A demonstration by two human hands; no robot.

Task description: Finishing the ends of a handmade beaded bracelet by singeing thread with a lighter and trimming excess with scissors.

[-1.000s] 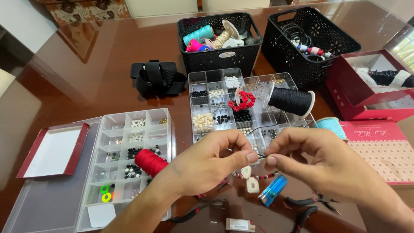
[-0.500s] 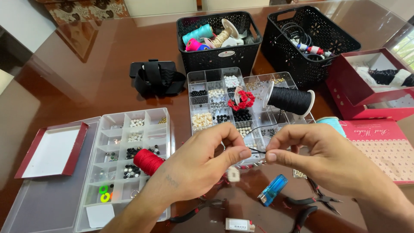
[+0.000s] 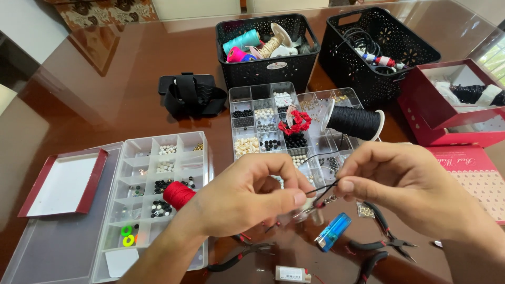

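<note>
Nearest me on the brown surface (image 3: 131,89) lie dark pliers (image 3: 386,242) and a blue lighter (image 3: 333,232). Above them my left hand (image 3: 247,197) and right hand (image 3: 407,181) meet, each grip pinched shut on a thin black cord (image 3: 326,188) strung with small beads. Beyond sit a clear bead organizer (image 3: 286,123), a black thread spool (image 3: 353,121), then two black baskets (image 3: 268,44).

Glossy wooden table (image 3: 121,89); clear plastic bead boxes (image 3: 158,173) (black baskets (image 3: 273,68) plastic).
</note>
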